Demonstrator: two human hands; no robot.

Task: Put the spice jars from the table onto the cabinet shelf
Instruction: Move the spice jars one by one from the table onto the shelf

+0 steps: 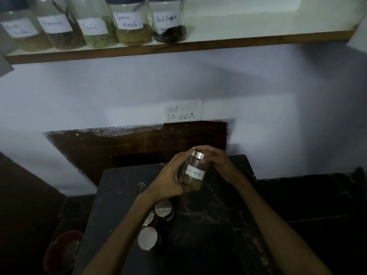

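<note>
A glass spice jar [193, 173] with a silver lid and a white label is held tilted above the dark table [218, 225]. My left hand [170, 179] wraps its body and bottom. My right hand [216, 159] cups its lid and far side. Several more silver-lidded jars [148, 238] stand on the table under my left forearm. High up, the white cabinet shelf [258, 22] carries several labelled jars at its left, the rightmost being a black pepper jar [168, 20] next to a garam masala jar [132, 22].
The shelf to the right of the black pepper jar is bare. A wall socket panel [183, 110] sits above a dark wooden board [139, 147] behind the table. A reddish bowl [63, 253] lies low at the left.
</note>
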